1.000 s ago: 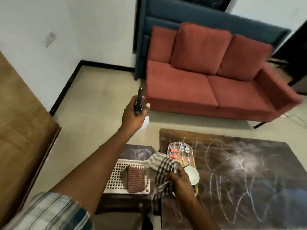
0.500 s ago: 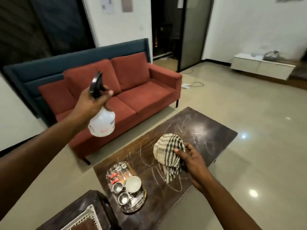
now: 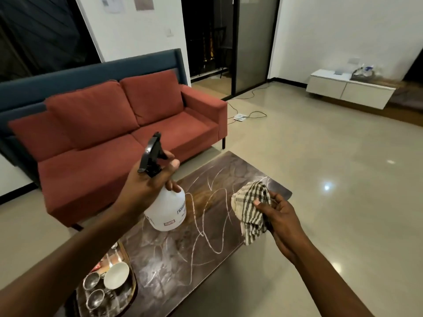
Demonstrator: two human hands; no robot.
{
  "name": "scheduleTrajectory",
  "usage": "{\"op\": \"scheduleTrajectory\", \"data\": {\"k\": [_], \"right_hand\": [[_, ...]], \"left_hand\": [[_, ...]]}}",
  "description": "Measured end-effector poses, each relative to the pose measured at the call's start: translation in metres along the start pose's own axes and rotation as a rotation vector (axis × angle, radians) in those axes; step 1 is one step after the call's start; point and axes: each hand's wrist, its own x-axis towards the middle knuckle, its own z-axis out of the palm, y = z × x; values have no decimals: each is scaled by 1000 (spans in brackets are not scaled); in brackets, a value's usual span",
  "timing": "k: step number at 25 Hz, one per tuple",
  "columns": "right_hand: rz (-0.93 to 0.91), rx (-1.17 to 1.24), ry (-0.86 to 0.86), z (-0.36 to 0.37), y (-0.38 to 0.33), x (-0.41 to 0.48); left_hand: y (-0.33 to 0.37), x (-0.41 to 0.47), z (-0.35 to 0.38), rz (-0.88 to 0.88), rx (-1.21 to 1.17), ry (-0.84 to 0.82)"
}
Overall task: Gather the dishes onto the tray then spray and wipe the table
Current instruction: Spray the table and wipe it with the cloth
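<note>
Head view: the left hand (image 3: 148, 186) is clenched around the neck of a white spray bottle (image 3: 168, 210), with one finger (image 3: 170, 154) hooked over the black trigger head (image 3: 152, 156). The bottle hangs upright in the air over the table (image 3: 206, 248), above the middle of the long edge that faces the sofa (image 3: 109, 133), and its nozzle points away from the person, towards the sofa. A small label with red print shows low on the bottle's side.

The right hand (image 3: 281, 216) grasps a bunched checked cloth (image 3: 250, 209), cream with dark stripes, thumb pressed on top of the folds. The cloth is held above the table near the far corner on the open-floor side; whether its lower end touches the top I cannot tell.

The table top is dark, marble-like, and covered with pale looping scribble marks that run along most of its length. At the near end, by the sofa-side edge, sits a tray (image 3: 131, 298) holding the gathered dishes: a white bowl (image 3: 115, 275), a steel cup (image 3: 90, 281) just beside it and a second steel cup (image 3: 96, 299) nearer the person. Some red items lie further along the tray, partly hidden under the left forearm.

Beyond the table a white power strip (image 3: 240, 117) with its cable lies on the glossy floor, and a low white cabinet (image 3: 348, 91) stands against the far wall
</note>
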Motion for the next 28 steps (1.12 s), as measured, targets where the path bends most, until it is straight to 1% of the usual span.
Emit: {"op": "scheduleTrajectory", "data": {"k": [3,6,10,14,17,20,23,25,28], "right_hand": [[-6,-22,-8,-29,-14,56],[12,-46,8,-59,-19,108],[69,-114,62,-104,-18,193],[137,-183,57,-124,-26,272],[188,-254,3,-120,-30,336],[245,-351,-95,-112,-20,414],[266,-438,-153,-107,6,497],[250,-533,-210,-107,32,561],[167,-719,-299,-107,79,644]], "left_hand": [[8,28,48,-5,4,-6],[-6,49,89,-63,32,-24],[-44,76,143,-232,52,-2],[-64,101,180,-421,-46,34],[-71,130,204,-521,-103,98],[-80,172,237,-595,-52,196],[-95,228,271,-651,-4,259],[-120,281,294,-671,2,264],[-187,366,323,-672,-10,257]]}}
